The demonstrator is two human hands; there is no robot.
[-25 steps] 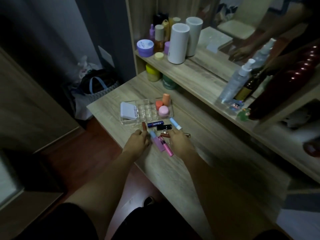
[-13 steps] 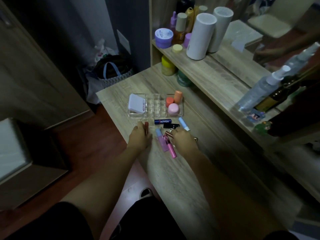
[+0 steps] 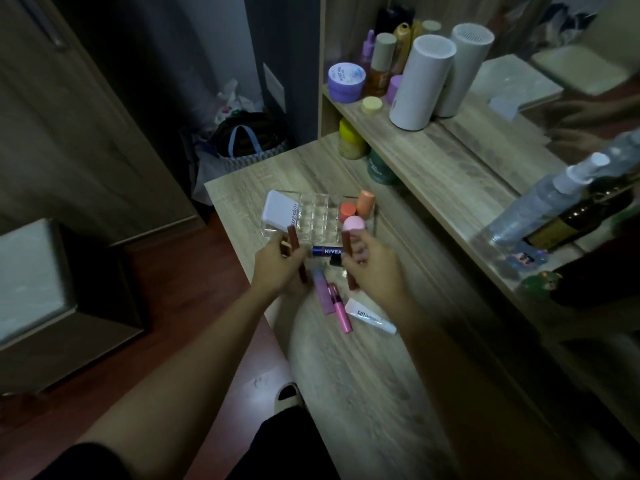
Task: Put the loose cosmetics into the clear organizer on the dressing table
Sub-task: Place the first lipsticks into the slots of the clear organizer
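A person's left hand (image 3: pixel 277 263) and right hand (image 3: pixel 370 265) meet at the centre of the frame, each clasping a dark red lip tube, the left tube (image 3: pixel 294 239) and the right tube (image 3: pixel 346 241) both raised just in front of the clear organizer (image 3: pixel 318 216) on the dressing table (image 3: pixel 346 375). The job looks partly done: a white compact (image 3: pixel 281 211) already sits in the organizer's left section, and a pink sponge (image 3: pixel 354 225), an orange-capped stick (image 3: pixel 365 202) and a coral cap (image 3: pixel 347 211) fill its right section, while the small middle cells appear empty. Left on the tabletop, below and between the hands, are a blue Nivea stick (image 3: pixel 325 251), a black-capped item (image 3: pixel 334 260) only partly visible, a lilac tube (image 3: pixel 321 289), a pink tube (image 3: pixel 339 308) and a white tube (image 3: pixel 370 317) toward the lower right of the cluster. By this count, the two held tubes and about five loose pieces have yet to go in
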